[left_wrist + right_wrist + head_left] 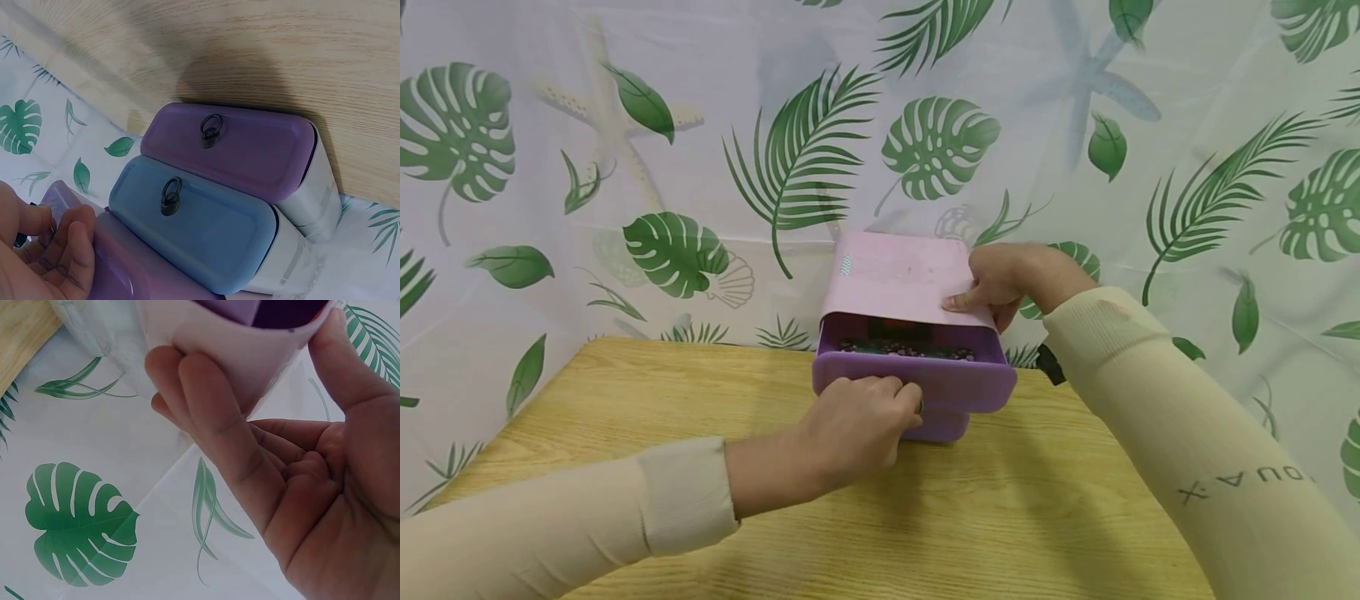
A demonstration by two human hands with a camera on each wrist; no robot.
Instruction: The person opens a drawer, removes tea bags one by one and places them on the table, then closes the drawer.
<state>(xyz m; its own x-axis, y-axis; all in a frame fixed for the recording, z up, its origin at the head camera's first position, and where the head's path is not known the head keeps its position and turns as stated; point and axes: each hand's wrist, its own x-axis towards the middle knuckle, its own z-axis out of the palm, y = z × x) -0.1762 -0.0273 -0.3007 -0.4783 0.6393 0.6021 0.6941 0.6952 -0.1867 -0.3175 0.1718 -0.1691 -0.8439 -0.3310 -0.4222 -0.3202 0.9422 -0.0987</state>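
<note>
Counter (1037,517): pink 3-drawer cabinet (898,271) near the back edge, purple top drawer (925,379) partly out.
Right hand (1000,279) grips the cabinet's right side, thumb on top; left hand (861,425), fingers curled, pinches that drawer's mostly hidden pull (47,236).

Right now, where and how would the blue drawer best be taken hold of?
Probably by its dark ring pull, pinched from the front and low down: the ring stands out from the blue drawer's otherwise smooth front, while the pulled-out purple drawer juts out above it, blocking an approach from overhead.
</note>
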